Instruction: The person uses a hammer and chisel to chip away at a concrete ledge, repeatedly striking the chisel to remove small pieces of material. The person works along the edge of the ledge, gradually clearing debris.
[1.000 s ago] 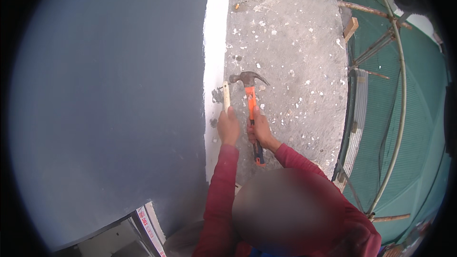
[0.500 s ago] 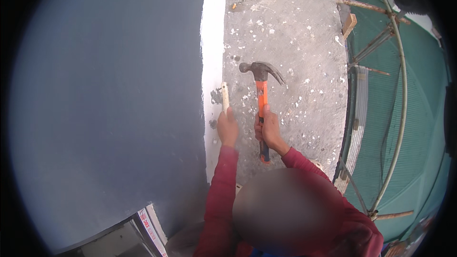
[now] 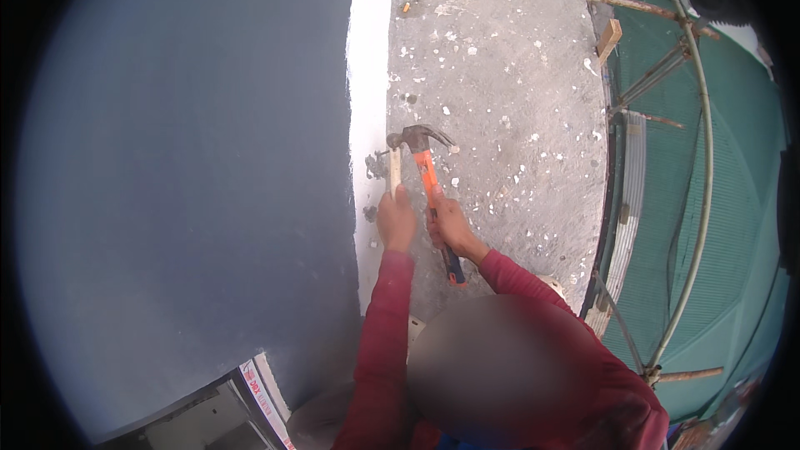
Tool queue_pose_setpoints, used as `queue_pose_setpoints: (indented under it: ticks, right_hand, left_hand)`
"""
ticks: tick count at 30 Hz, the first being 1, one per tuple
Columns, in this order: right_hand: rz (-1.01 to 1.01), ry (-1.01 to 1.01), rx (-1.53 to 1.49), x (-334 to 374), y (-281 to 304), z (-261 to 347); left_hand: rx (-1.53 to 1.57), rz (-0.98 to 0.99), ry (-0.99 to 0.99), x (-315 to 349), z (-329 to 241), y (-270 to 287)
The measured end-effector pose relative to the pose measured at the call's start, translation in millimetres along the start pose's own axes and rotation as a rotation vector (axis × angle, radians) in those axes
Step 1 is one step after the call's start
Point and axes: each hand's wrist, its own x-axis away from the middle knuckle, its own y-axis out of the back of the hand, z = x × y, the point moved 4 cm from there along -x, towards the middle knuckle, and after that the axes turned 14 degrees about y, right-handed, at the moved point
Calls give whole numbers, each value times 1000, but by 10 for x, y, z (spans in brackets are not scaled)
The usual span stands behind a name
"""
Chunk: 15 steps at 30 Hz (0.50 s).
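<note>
My left hand (image 3: 397,221) is closed around a narrow off-white tool (image 3: 396,173), held beside the wall's white base strip (image 3: 360,100). A thin dark part sticks out from its far end toward a rough grey patch (image 3: 373,165) on the strip; its kind I cannot make out. In my right hand (image 3: 451,225) is a claw hammer (image 3: 426,168) with an orange and black handle. Its dark head lies at the far end of the off-white tool, face toward the wall, claw pointing right. The head and tool appear to touch.
A dark blue-grey wall (image 3: 208,158) fills the left. The concrete floor (image 3: 500,100) is strewn with white chips. Scaffold poles (image 3: 704,133) and green netting (image 3: 658,225) run along the right edge, near a wooden block (image 3: 610,40). Red-and-white tape (image 3: 260,392) marks a frame at lower left.
The hammer has swung left, from apart over the floor to the end of the off-white tool, its handle now tilted. My left hand has stayed nearly in place.
</note>
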Motion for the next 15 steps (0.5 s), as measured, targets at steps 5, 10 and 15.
queue_pose_setpoints:
  ticks: [5,10,15]
  right_hand:
    - [-161,162,38,12,159,3]
    - [-250,336,27,-49,173,104]
    - [-130,-16,-80,-6,170,112]
  left_hand:
    - [12,77,51,-22,-1,16]
    - [16,58,52,-22,-15,37]
    - [29,56,49,-24,-27,18]
